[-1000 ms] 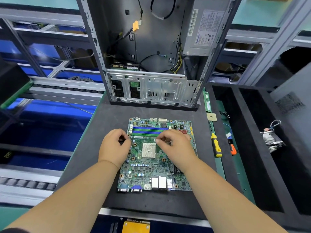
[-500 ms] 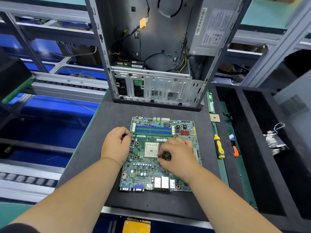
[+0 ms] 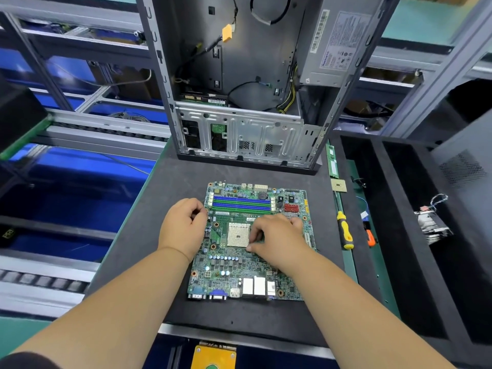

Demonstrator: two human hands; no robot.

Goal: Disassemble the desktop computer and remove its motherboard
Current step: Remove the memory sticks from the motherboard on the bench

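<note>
The green motherboard [image 3: 234,272] lies flat on the dark mat [image 3: 175,182], in front of the opened computer case [image 3: 247,83]. Its white CPU socket [image 3: 237,234] sits empty in the middle, with blue and green memory slots [image 3: 241,204] behind it. My left hand [image 3: 183,226] rests at the board's left edge with its fingers curled; what they hold is hidden. My right hand [image 3: 279,239] lies on the board just right of the socket, fingertips curled down and pinching something small at the socket's right side.
A yellow-handled screwdriver [image 3: 344,230] and an orange tool [image 3: 370,237] lie right of the mat. A loose CPU chip [image 3: 338,185] and a memory stick [image 3: 332,161] lie further back. A black compartment tray [image 3: 399,235] holds a wired part [image 3: 432,222]. Conveyor rails run on the left.
My right hand has slid from the socket's top edge down and right to its right side. My left hand has stayed at the board's left edge.
</note>
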